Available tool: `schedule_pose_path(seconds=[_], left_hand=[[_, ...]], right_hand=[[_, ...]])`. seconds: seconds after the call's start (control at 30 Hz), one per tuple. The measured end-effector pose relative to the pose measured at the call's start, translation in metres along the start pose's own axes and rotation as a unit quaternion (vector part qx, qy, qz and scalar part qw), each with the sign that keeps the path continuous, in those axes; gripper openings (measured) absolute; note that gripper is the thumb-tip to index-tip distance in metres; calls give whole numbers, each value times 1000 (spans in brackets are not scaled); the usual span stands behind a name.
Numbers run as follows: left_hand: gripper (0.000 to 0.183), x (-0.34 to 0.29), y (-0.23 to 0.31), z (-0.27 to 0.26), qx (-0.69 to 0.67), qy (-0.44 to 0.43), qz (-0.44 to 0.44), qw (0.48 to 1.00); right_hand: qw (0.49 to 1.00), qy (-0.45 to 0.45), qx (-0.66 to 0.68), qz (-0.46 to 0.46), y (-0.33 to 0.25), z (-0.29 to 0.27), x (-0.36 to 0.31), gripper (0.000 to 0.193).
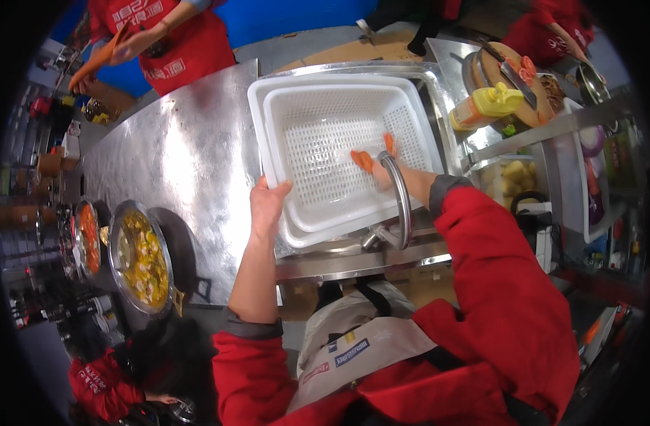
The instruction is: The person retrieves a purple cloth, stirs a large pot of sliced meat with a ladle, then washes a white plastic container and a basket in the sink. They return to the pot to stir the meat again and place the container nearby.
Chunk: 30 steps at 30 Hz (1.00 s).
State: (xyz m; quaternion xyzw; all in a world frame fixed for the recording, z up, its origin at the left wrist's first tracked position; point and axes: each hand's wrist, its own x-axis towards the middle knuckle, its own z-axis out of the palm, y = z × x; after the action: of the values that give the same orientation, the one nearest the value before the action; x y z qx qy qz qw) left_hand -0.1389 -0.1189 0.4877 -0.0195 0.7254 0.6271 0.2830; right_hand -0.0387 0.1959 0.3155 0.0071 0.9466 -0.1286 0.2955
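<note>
A white perforated basket (325, 142) sits inside a solid white basin (261, 135) over the sink. My left hand (267, 202) grips the basin's near left rim, thumb on top. Inside the basket, on its right side, my right hand (387, 174) holds a wet orange piece of food (363, 161). Another orange bit (389, 140) shows just beyond the fingers. The curved metal faucet (402, 202) passes in front of this hand and hides part of it. Exactly what kind of food the orange pieces are, I cannot tell.
Left on the steel counter (176, 149) stands a metal pan of yellow food (146, 259). To the right are a yellow bottle (488, 106), a knife (517, 82) on a round board (542, 103), and potatoes (517, 174). Across the counter a person holds a long orange thing (98, 64).
</note>
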Motion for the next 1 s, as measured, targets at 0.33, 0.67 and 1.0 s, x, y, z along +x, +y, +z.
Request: schedule_pose_path(seconds=[0.33, 0.67, 1.0], left_hand=[[49, -32, 13, -10, -7, 9, 50, 999], [42, -70, 21, -15, 19, 50, 141, 989], [65, -96, 18, -19, -11, 70, 113, 991]], right_hand=[[703, 63, 708, -27, -86, -92, -50, 43], [793, 145, 591, -31, -88, -70, -73, 22], [868, 78, 379, -311, -171, -53, -40, 47]])
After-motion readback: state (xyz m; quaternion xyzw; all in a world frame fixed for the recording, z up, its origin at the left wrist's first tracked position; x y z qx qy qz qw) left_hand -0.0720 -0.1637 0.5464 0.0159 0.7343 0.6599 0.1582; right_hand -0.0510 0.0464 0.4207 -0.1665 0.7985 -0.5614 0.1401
